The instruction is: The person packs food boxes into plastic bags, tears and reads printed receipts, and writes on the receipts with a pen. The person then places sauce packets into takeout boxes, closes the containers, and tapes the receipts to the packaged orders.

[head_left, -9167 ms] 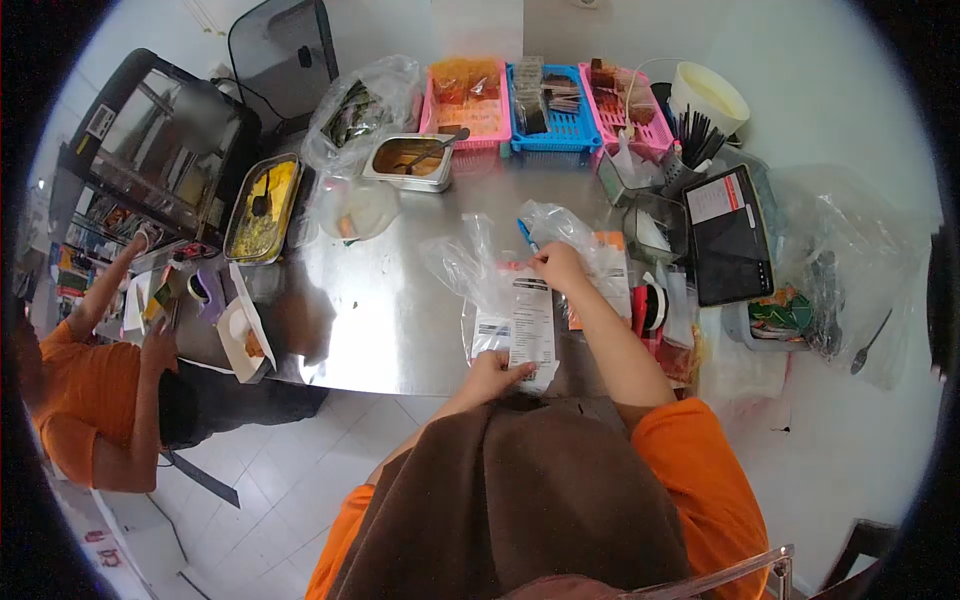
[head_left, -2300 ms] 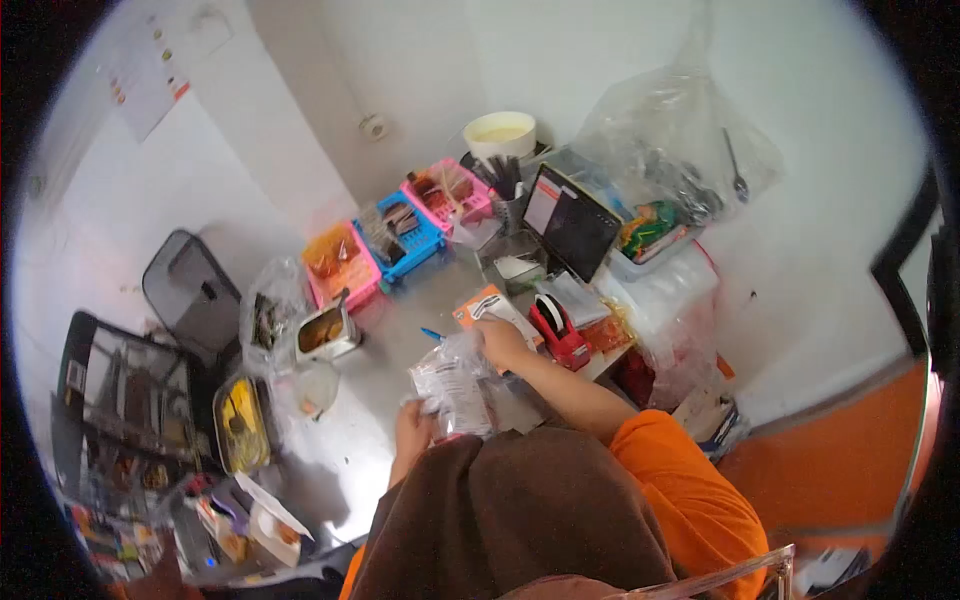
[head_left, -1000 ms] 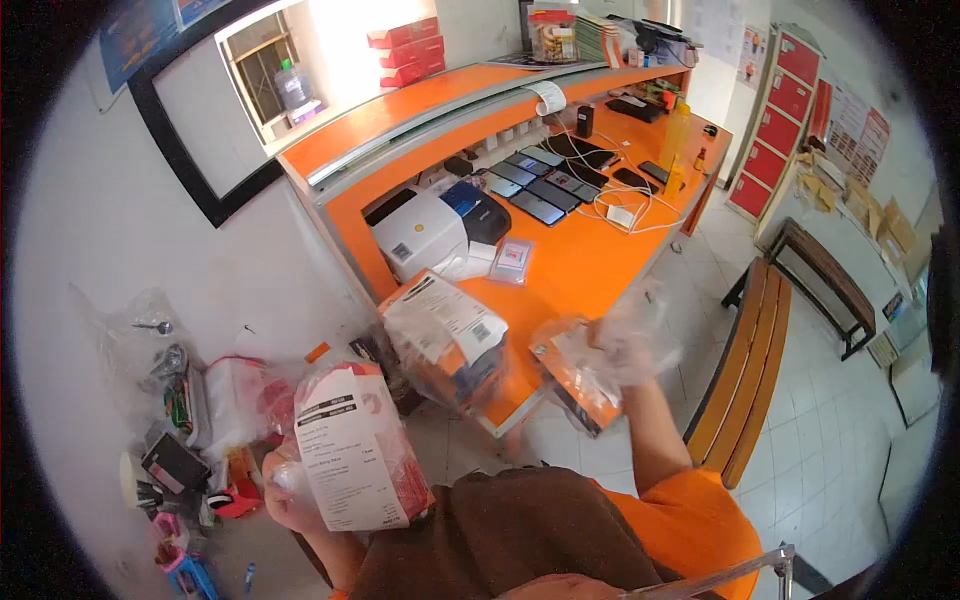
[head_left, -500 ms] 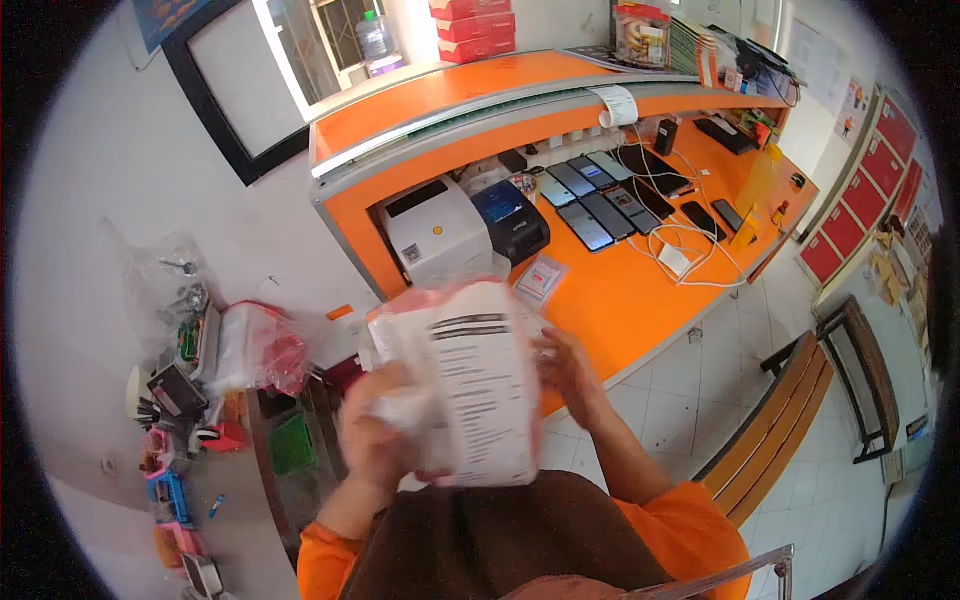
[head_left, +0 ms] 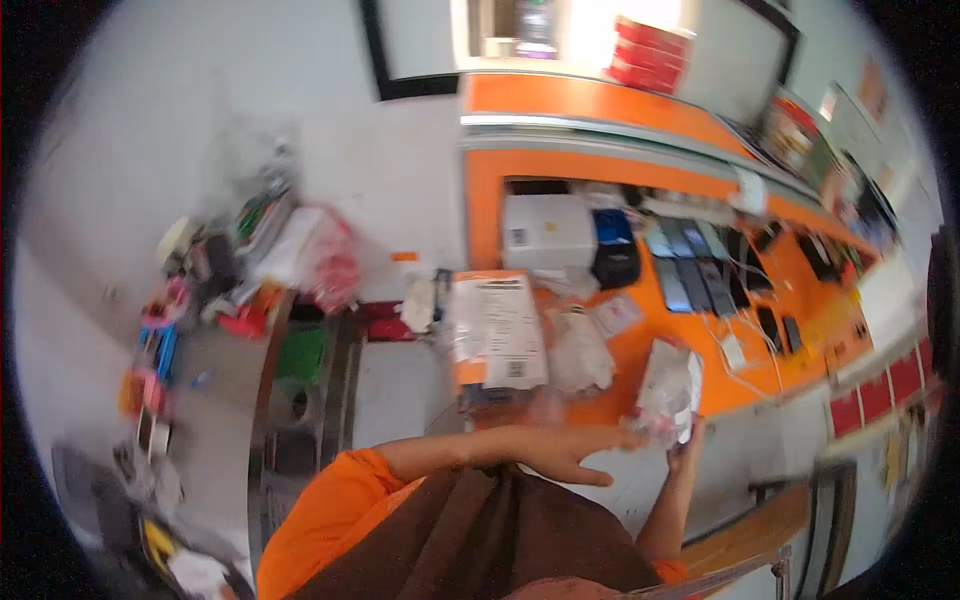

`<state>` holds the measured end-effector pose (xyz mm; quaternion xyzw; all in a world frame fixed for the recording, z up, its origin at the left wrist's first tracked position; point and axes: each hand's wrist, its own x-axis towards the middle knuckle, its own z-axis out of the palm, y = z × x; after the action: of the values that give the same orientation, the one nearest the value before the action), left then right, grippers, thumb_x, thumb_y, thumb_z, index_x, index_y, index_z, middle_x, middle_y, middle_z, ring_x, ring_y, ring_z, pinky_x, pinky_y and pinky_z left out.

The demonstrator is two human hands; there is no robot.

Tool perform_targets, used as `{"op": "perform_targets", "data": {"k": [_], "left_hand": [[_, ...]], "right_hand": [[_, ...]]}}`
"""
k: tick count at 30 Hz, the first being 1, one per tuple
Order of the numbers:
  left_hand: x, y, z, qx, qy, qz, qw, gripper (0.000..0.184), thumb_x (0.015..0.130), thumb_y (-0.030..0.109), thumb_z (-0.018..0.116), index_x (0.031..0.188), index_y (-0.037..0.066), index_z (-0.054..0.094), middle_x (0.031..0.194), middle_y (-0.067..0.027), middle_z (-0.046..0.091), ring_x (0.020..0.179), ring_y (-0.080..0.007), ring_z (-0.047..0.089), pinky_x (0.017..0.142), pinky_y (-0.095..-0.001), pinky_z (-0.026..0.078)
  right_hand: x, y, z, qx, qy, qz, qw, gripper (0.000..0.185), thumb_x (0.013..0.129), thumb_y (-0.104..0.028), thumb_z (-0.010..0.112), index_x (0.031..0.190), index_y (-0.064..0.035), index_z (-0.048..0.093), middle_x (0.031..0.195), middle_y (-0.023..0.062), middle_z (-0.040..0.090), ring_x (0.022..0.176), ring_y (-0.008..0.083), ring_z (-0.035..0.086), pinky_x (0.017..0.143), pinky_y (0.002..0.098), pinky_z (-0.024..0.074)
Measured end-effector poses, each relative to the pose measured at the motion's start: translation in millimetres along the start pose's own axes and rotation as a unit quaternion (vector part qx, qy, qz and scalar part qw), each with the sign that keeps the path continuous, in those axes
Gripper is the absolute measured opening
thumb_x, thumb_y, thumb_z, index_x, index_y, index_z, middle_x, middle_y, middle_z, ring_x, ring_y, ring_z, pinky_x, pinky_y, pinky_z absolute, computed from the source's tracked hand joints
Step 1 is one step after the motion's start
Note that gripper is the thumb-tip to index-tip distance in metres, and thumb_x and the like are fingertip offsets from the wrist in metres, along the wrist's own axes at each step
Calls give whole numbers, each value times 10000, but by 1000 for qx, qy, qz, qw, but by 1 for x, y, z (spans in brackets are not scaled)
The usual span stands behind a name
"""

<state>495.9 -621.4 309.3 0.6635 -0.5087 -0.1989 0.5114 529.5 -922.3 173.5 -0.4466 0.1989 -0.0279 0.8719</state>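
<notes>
My right hand (head_left: 684, 447) is closed around the lower edge of a plastic-wrapped packet (head_left: 667, 388), grey-white with a pale right edge, tilted over the front of the orange counter. Fingers stretched and thumb apart, my left hand (head_left: 565, 455) reaches across my body. Its fingertips are at the packet's lower left corner; blur hides whether they touch. Left of the packet, a stack of parcels topped by a printed white sheet (head_left: 512, 330) lies at the counter's left end. Crumpled clear plastic (head_left: 580, 352) lies between stack and packet.
A white printer (head_left: 547, 232) and a dark blue device (head_left: 614, 248) stand at the counter's back. Several phones (head_left: 690, 268) and white cables (head_left: 735, 352) lie to the right. Bags and baskets (head_left: 330, 258) line the left wall, and a wooden bench (head_left: 740, 535) is at lower right.
The view has swung left. The labelled parcel my left hand gripped is no longer there; that hand has opened and moved right. My right hand, earlier empty, now grips a plastic-wrapped packet.
</notes>
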Motion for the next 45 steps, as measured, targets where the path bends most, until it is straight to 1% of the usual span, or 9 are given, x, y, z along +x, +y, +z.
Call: {"op": "perform_targets", "data": {"k": [5,7,11,17,22,27,32,36,45], "left_hand": [[-107,18,-13,-230,95,-61,967,338,866,95,500,1181,7,417,1137,-86,500,1021,-158,500,885,-305,402],[-164,24,-7,-188,241,-109,946,308,868,84,493,1161,12,432,1124,-85,508,1018,-158,501,880,-306,403],[-284,5,43,-138,571,-123,800,212,865,61,489,1074,31,481,1065,-63,527,985,-146,508,858,-292,407],[-437,59,141,147,855,-322,378,177,764,20,550,937,43,521,934,-43,538,867,-140,514,755,-268,415],[-531,120,243,422,771,-476,-26,373,648,43,581,1002,33,465,995,-145,453,974,-301,396,856,-382,308],[-590,130,357,297,714,-560,-297,535,656,138,610,1131,29,387,1190,-225,307,1128,-375,266,933,-480,184],[-606,110,418,232,683,-603,-341,451,641,115,643,1063,104,481,1231,-289,284,1171,-440,260,977,-473,204],[-604,106,415,245,784,-533,-202,361,694,95,630,1023,79,482,1258,-334,201,1193,-471,192,978,-468,208],[-602,104,336,147,794,-573,-141,597,705,223,632,1248,140,398,1211,-364,207,1137,-492,218,959,-523,204]], "right_hand": [[73,9,-9,-207,-2,-81,975,372,811,-294,530,1058,-17,529,1008,76,572,863,194,540,765,345,429],[86,-7,3,-643,103,-254,716,254,824,-178,520,1004,-1,541,1003,90,553,871,205,509,773,331,410],[37,17,131,-516,114,-523,669,237,819,-152,523,998,3,540,999,96,547,877,212,506,778,333,408],[-64,102,314,-364,-145,-615,684,215,812,-114,528,988,8,539,993,104,539,886,222,501,787,337,405],[-172,190,428,-276,-371,-571,678,198,806,-82,532,980,12,538,987,111,532,893,230,497,793,340,402],[-271,278,505,-218,-596,-465,617,185,799,-50,536,972,16,537,982,118,526,901,238,492,800,343,400],[-406,336,548,-221,-702,-465,492,162,774,39,502,924,-4,545,983,126,516,922,245,482,804,332,391],[-467,370,558,-230,-781,-423,398,196,727,13,560,921,-17,542,1007,137,495,927,274,479,806,343,392],[-523,441,577,-228,-905,-265,242,201,740,-54,583,937,-26,550,1071,134,459,980,280,479,841,352,390]]}}
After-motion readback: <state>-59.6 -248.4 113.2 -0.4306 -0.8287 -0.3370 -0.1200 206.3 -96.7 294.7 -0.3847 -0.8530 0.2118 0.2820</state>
